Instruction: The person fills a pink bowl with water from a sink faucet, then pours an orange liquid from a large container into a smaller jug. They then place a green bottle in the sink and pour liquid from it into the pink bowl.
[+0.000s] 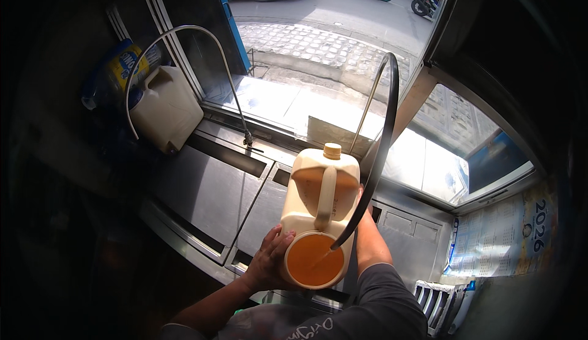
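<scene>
Prob. rinse/fill step: cream handled plastic jug [324, 202] nr front edge of steel counter [205, 187], L hand [269, 259] clasping its side; R hand [362, 198] mostly hidden, can't tell grip. Black curved hose [387, 126] at mouth; next needs steady hold.

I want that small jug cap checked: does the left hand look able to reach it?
Probably yes: nothing covers the cap, though the left hand would have to let go of the jug.
</scene>
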The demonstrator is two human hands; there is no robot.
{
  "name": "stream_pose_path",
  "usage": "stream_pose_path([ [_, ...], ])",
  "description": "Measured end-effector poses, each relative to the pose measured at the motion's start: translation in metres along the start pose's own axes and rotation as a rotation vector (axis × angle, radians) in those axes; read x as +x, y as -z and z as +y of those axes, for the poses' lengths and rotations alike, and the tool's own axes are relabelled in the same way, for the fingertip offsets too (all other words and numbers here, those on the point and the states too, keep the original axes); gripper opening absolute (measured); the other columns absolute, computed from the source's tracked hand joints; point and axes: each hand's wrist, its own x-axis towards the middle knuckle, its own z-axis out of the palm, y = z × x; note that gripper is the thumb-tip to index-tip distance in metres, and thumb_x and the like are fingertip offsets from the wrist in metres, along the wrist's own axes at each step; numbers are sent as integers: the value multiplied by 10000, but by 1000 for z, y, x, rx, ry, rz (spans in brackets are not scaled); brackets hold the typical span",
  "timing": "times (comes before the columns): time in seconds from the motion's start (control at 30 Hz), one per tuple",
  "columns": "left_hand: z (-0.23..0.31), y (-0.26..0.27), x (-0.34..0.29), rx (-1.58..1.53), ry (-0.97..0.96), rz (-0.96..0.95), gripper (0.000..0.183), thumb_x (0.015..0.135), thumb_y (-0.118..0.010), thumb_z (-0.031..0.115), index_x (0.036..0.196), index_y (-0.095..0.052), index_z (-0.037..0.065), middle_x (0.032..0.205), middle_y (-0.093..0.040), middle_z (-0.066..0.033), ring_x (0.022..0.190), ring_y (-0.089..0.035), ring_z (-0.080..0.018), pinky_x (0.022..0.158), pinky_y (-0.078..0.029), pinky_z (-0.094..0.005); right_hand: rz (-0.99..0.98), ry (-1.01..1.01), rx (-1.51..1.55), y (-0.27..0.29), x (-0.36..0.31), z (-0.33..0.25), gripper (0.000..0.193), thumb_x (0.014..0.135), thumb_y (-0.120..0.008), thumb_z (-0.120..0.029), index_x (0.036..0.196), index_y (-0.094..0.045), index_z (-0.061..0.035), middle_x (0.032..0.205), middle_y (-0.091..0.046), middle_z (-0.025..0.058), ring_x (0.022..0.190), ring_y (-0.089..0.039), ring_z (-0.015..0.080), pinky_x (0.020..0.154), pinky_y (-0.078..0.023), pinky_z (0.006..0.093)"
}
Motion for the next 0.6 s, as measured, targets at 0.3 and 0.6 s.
stream_pose_path([
  [0.3,-8,-1,-10,-9,79,-31,1260,501,-934,508,1466,-255,67,1382,-465,-190,1341,-393,-413,1166,-247,-577,132,-34,667,-50,-50,7,826,907,-569,-470,1550,-135,-186,1245,-623,173,1060,-641,308,905,-516,445],
  [0.6,-39,34,-25,-201,21,-3,1251,540,-900,521,1506,-219,110,1505,-345,-173,1409,-233,-509,1159,-256,-573,67,105,1334,-60,-137,-48,808,895,-554,-544,1522,-204,-175,1278,-600,157,1072,-620,298,925,-498,447],
])
